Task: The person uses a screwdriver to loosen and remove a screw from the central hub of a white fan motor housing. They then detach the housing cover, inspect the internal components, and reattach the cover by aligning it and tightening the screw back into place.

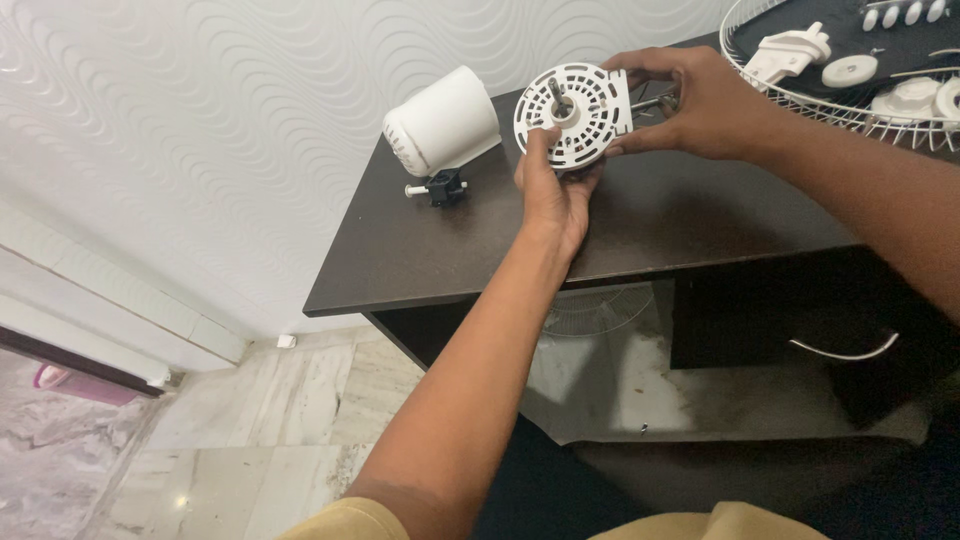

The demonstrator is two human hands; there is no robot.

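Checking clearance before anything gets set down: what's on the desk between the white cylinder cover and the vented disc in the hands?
Head view: only bare dark desk between the cover and the disc. The small black part lies below the cover, off that line.

free: bare table [640,225] front strip | blocked left-rear: white housing [442,120], black switch part [443,187] | blocked right-rear: wire fan guard [800,100] holding white parts | behind: wall [250,100]
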